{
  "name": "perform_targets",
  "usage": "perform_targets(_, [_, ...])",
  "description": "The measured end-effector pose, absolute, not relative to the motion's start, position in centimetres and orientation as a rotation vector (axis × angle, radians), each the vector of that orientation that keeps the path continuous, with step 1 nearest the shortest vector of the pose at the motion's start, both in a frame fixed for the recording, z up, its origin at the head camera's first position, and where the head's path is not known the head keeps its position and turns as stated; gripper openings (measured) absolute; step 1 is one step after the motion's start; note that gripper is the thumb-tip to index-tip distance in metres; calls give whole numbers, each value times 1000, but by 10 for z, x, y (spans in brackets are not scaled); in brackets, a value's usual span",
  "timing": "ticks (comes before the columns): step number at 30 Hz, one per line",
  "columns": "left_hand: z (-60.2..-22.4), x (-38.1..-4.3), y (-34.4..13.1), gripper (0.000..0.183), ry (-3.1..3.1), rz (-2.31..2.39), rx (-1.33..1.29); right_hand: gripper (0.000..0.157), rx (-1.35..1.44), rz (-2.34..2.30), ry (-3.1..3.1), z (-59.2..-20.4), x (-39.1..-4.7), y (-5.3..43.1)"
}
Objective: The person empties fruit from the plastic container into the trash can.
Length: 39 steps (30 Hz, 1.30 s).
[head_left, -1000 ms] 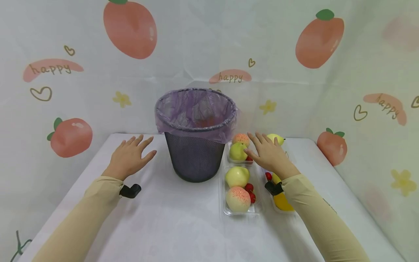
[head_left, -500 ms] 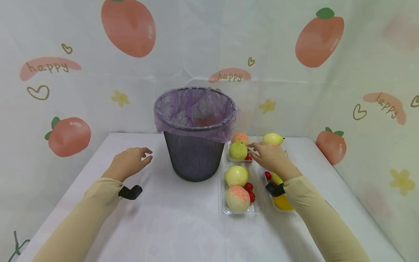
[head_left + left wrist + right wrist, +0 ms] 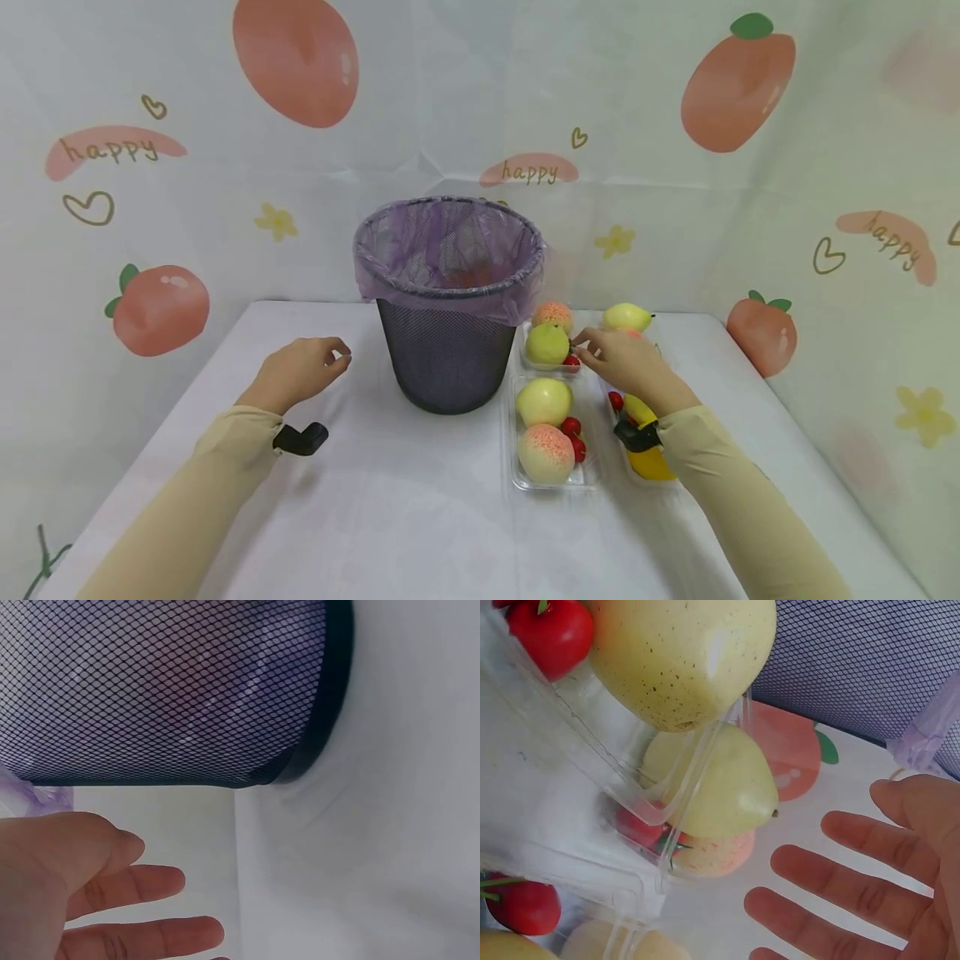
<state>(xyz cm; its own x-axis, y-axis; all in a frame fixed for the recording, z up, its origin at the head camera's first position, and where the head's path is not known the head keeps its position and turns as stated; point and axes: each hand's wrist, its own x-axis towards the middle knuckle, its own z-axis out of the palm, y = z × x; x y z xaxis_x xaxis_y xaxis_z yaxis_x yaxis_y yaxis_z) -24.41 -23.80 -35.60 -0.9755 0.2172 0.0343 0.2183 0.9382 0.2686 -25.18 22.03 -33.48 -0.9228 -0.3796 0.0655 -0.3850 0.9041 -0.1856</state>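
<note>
My left hand (image 3: 296,371) hovers left of a black mesh waste bin (image 3: 446,358), fingers loosely bent and holding nothing. The left wrist view has the fingers apart from the bin's mesh wall (image 3: 150,697). Over the fruit boxes on the right is my right hand (image 3: 630,362), also holding nothing. Its fingers look relaxed and spread in the right wrist view, near a yellow-green fruit (image 3: 712,780) in a clear plastic box. In the head view, a green pear-like fruit (image 3: 547,344) lies just left of its fingertips; contact there cannot be told.
A purple bag (image 3: 510,308) lines the bin's rim. The front clear box (image 3: 555,487) holds a yellow fruit (image 3: 545,402), a peach (image 3: 546,454) and cherries (image 3: 577,450). My right arm partly covers a box with yellow fruit (image 3: 651,465). A printed curtain (image 3: 420,100) hangs behind.
Both hands had straight, spread fingers one second ago; the fingers have since bent downward and drawn closer together. Bin and fruit stay in place.
</note>
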Motion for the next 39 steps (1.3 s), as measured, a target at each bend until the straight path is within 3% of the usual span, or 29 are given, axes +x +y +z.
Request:
perform_targets(8, [-331,-247,-240,37,-3086,-485,-343,33,532,367,-3093,-321,-242,235])
perform_targets(16, [-278,-262,-241,51,-3004,-719,-315,49,445,407,-3112,-304,-224,274])
perform_targets(25, [-225,-271,-222,50,-2756,-1302,-351,45,333,612,-3113,-310,-207,327])
perform_targets(39, [-219,-291,-201,51,-2709,-1742,-292,52,230,1160,-3100,-346,-191,377])
